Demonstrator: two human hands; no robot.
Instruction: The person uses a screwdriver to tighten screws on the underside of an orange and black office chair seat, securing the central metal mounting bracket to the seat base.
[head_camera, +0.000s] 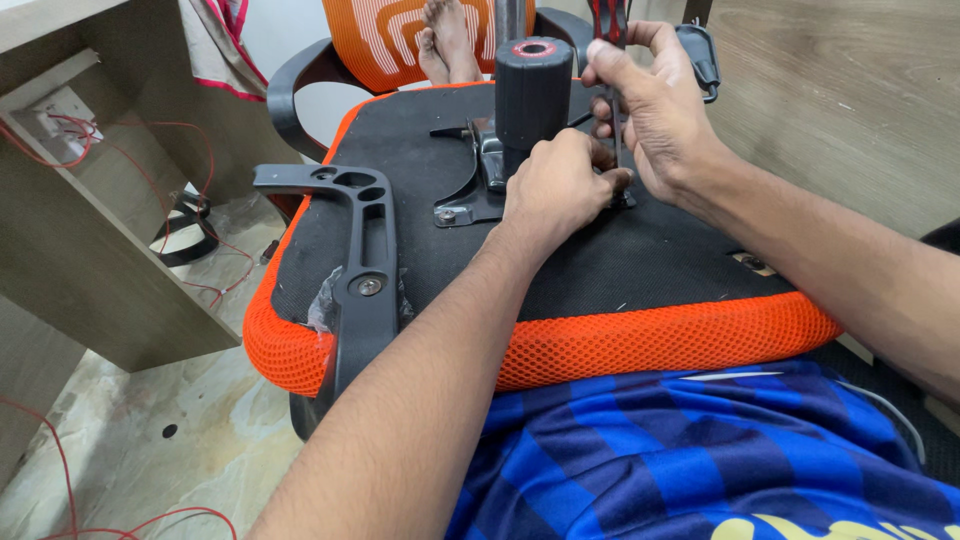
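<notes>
An upturned office chair seat (640, 255), black underneath with an orange mesh edge, lies across my lap. A black metal mechanism plate (470, 190) with a thick black cylinder (533, 85) is fixed at its middle. My left hand (555, 185) rests on the plate beside the cylinder, fingers curled down on something small I cannot make out. My right hand (655, 110) grips a screwdriver (610, 30) with a red and black handle, held upright, its shaft pointing down to the plate near my left fingers.
A black armrest bracket (360, 260) is bolted on the seat's left side. Someone's bare foot (447, 40) rests against an orange chair back (385, 35) beyond. A wooden desk panel (90, 230) with red wires stands at the left, over a marble floor (150, 440).
</notes>
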